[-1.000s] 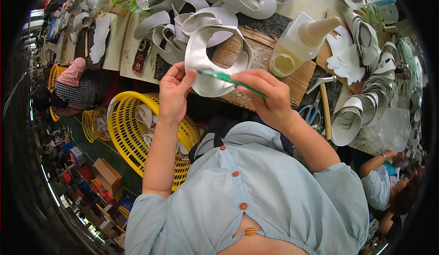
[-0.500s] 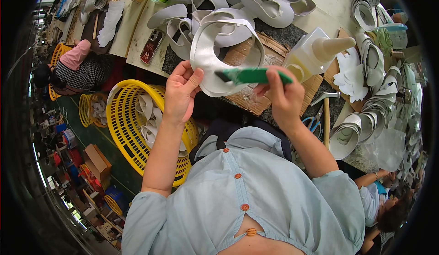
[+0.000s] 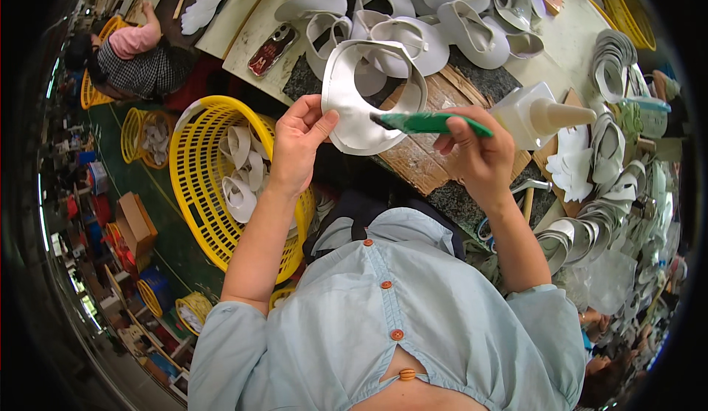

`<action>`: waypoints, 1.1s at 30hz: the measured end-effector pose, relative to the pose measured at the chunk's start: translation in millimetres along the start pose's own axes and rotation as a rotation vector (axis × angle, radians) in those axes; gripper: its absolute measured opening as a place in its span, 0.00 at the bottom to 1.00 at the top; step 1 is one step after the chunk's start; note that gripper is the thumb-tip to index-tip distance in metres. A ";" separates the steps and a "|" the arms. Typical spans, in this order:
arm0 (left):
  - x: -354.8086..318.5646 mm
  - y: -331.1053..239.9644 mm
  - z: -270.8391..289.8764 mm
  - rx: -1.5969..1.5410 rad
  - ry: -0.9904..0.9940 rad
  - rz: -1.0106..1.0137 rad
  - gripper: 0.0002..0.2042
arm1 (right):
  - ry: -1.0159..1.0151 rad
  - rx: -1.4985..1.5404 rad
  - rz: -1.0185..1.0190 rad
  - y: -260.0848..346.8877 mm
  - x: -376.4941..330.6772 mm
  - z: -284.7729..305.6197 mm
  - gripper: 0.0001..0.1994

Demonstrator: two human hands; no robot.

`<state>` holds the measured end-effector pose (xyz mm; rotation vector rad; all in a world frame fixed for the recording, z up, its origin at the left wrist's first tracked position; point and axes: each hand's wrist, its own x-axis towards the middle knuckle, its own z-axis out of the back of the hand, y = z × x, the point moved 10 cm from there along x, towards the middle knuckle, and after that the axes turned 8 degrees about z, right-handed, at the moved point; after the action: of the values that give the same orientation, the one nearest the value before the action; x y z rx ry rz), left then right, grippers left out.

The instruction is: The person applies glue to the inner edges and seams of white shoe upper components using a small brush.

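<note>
White shoe upper [image 3: 361, 108]: pinched by left hand [image 3: 299, 142].
Green brush [image 3: 428, 122]: gripped by right hand [image 3: 479, 156], tip touching the upper.

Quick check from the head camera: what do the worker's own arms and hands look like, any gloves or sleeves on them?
Both hands are bare: no gloves on the left hand or the right hand, and no rings or watch show. The forearms are uncovered. The pale blue shirt, with small orange buttons down the front, has short sleeves that end near the elbows.
</note>
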<state>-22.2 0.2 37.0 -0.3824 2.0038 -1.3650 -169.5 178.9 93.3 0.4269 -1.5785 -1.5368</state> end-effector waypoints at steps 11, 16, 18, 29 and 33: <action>-16.3 7.8 43.4 -0.178 -0.116 -0.029 0.07 | -0.021 -0.213 0.096 -2.2 10.8 -51.4 0.06; -19.2 26.8 69.0 -0.250 -0.188 -0.050 0.07 | 0.176 -0.200 0.156 5.6 1.1 -78.9 0.06; -22.7 30.9 80.5 -0.202 -0.236 -0.085 0.07 | 0.108 -0.239 0.168 9.6 10.3 -76.1 0.07; -108.2 57.2 258.0 0.154 -0.828 -0.128 0.05 | 0.220 -0.122 -0.047 -21.8 53.2 -119.0 0.12; -132.1 47.7 362.8 0.800 -1.134 -0.172 0.06 | 0.258 -0.175 -0.119 -43.3 48.9 -126.0 0.14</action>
<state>323.9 -160.1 -39.6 -0.7266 0.4688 -1.4276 -114.9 54.5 52.1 0.6031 -1.2288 -1.6225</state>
